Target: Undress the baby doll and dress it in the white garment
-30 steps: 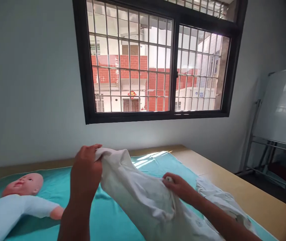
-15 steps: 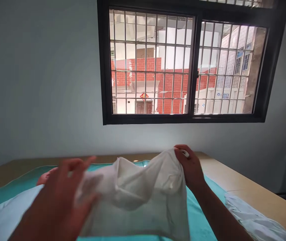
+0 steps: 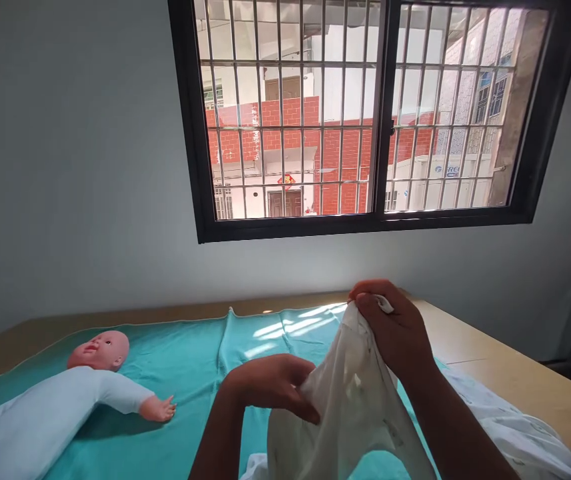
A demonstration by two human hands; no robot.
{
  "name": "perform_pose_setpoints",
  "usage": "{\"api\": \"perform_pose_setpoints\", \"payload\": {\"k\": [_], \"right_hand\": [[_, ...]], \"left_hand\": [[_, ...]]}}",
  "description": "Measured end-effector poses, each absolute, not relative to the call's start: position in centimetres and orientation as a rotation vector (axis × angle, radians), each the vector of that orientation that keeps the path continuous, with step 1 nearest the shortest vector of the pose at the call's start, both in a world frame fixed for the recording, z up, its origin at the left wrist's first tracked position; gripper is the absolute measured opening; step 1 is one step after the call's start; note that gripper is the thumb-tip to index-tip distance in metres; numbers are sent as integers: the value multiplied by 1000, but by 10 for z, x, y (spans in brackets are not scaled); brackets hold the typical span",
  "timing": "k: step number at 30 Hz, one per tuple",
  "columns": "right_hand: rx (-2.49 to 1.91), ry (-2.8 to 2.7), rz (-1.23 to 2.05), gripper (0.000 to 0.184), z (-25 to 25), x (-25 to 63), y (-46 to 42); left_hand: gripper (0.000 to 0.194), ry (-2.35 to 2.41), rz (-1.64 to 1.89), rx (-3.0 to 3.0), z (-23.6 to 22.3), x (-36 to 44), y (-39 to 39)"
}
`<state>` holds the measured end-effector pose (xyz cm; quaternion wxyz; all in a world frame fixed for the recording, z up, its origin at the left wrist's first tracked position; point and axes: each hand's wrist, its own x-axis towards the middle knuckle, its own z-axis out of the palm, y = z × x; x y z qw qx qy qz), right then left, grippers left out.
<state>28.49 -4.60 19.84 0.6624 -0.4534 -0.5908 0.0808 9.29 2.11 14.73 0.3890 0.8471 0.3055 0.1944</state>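
Observation:
A thin white baby garment (image 3: 350, 400) with faint printed marks hangs in front of me; its exact cut I cannot make out. My right hand (image 3: 398, 327) is closed around its bunched top, a small fold poking out by the fingers. Lower down on its left side, my left hand (image 3: 273, 387) pinches the fabric between thumb and fingers. The garment's lower part spreads out, with green showing through a gap beneath it.
A baby doll (image 3: 98, 350) in a white long-sleeved suit lies on its back at the left. Under it a green cloth (image 3: 190, 373) covers much of the wooden table (image 3: 505, 360). More white fabric (image 3: 505, 420) lies at the right. Behind is a barred window (image 3: 290, 127).
My left hand has moved right, from in front of the doll to the garment, and now grips its side. The garment, spread wide before, is gathered narrower. The doll has come into view.

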Motion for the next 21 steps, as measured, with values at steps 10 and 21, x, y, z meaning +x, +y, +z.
{"api": "perform_pose_setpoints", "payload": {"k": [10,21], "right_hand": [[-1391,-1773,558,43,200,338,-31],[-1323,-2057,852,26,182,356,-9]], "left_hand": [[19,1439,1533,1918,187,47,9],[16,1399,748,2244,196,9,-9]]}}
